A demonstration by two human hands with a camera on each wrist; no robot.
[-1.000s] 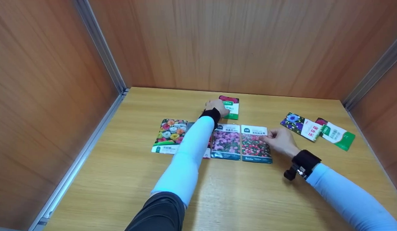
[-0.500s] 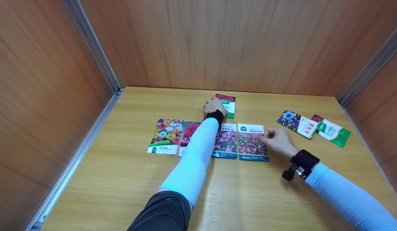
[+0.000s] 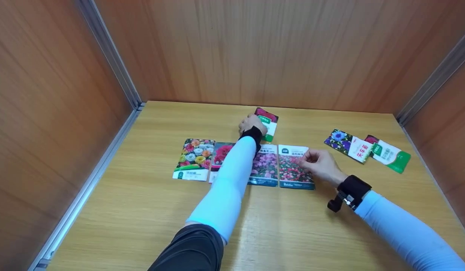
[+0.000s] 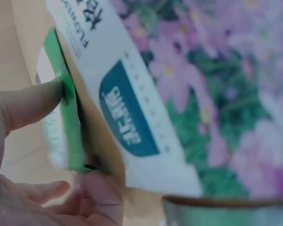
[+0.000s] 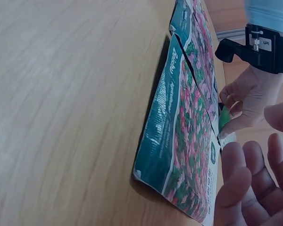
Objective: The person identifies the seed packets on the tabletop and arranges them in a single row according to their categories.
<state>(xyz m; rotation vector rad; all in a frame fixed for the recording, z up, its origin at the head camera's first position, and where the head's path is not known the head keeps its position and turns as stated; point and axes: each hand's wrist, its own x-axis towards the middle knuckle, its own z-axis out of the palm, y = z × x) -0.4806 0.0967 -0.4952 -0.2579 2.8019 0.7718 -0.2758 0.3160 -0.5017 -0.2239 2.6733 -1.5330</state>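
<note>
A row of flower seed packets lies on the wooden table [image 3: 277, 226]: a multicolour one [image 3: 195, 158], a red rose one [image 3: 220, 151] partly under my left sleeve, a pink-flower one [image 3: 265, 165] [image 4: 203, 94] and a red-flower one [image 3: 292, 169] [image 5: 184, 141]. Behind the row, my left hand [image 3: 259, 124] pinches a green and red packet [image 3: 269, 121] [image 4: 66, 117] [image 5: 224, 120], tilted up off the table. My right hand [image 3: 306, 160] hovers at the red-flower packet's upper right part, its fingers [image 5: 245, 179] loosely curled and holding nothing.
Two more packets lie at the right, one with blue flowers [image 3: 349, 145] and a green one [image 3: 390, 154] overlapping it. Wooden walls [image 3: 255, 52] close in the back and both sides. A metal rail [image 3: 89, 184] runs along the table's left edge.
My left hand has taken hold of the green and red packet and tilted it up. My right hand has shifted a little to the left over the red-flower packet.
</note>
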